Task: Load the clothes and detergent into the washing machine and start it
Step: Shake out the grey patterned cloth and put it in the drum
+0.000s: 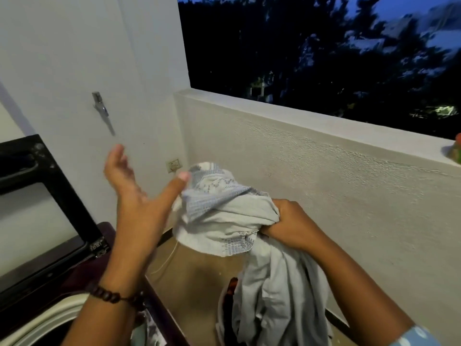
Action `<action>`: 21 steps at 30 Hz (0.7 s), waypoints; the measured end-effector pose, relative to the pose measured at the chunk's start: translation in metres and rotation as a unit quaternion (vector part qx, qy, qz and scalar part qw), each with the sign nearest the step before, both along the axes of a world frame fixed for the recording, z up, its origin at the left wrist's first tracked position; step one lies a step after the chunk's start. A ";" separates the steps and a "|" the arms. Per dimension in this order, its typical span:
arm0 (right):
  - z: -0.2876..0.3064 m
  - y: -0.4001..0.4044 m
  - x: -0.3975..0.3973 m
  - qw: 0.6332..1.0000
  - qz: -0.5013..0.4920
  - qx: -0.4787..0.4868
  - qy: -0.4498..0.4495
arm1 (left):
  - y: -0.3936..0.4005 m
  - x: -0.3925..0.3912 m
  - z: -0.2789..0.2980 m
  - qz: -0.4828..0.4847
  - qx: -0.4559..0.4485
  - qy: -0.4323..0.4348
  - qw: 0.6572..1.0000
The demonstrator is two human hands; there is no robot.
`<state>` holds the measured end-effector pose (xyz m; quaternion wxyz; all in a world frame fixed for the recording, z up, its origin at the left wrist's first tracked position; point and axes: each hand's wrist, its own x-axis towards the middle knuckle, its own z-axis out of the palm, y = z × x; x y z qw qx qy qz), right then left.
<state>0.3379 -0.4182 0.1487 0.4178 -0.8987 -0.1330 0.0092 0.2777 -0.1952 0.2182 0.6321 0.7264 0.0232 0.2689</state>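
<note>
Pale grey garment (239, 221) at frame centre, bunched in the right hand's (291, 223) gripping fist; left hand (139, 193) spread, thumb touching cloth.

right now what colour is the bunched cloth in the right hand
Pale grey-blue cloth with a fine woven grid pattern, gripped by the right hand; head view.

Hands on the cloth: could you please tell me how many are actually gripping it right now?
1. The right hand grips the cloth by a bunched part. The left hand is open beside it, thumb near the cloth's edge.
</note>
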 end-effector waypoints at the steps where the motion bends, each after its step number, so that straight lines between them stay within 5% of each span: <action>1: 0.007 0.002 0.001 0.999 0.022 -0.026 0.004 | -0.008 -0.007 0.006 -0.040 0.098 -0.021 0.994; 3: 0.020 0.009 0.000 0.994 0.075 -0.074 0.006 | -0.029 -0.012 0.009 -0.133 0.320 -0.004 0.938; 5: 0.034 0.018 -0.001 0.982 0.141 -0.123 -0.002 | -0.051 -0.006 -0.002 -0.177 0.532 0.053 0.827; 7: 0.046 0.020 -0.003 0.969 0.192 -0.157 -0.010 | -0.061 0.008 -0.015 -0.202 0.593 0.116 0.771; 12: 0.053 -0.004 0.009 0.974 0.208 -0.092 0.004 | -0.052 0.037 -0.015 -0.210 0.497 0.159 0.827; 18: 0.036 -0.034 0.023 0.961 0.206 0.165 0.085 | -0.053 0.042 -0.009 -0.248 0.214 0.111 0.938; 21: 0.015 -0.042 0.024 0.952 0.190 0.218 0.102 | -0.054 0.051 -0.006 -0.221 0.057 0.048 0.972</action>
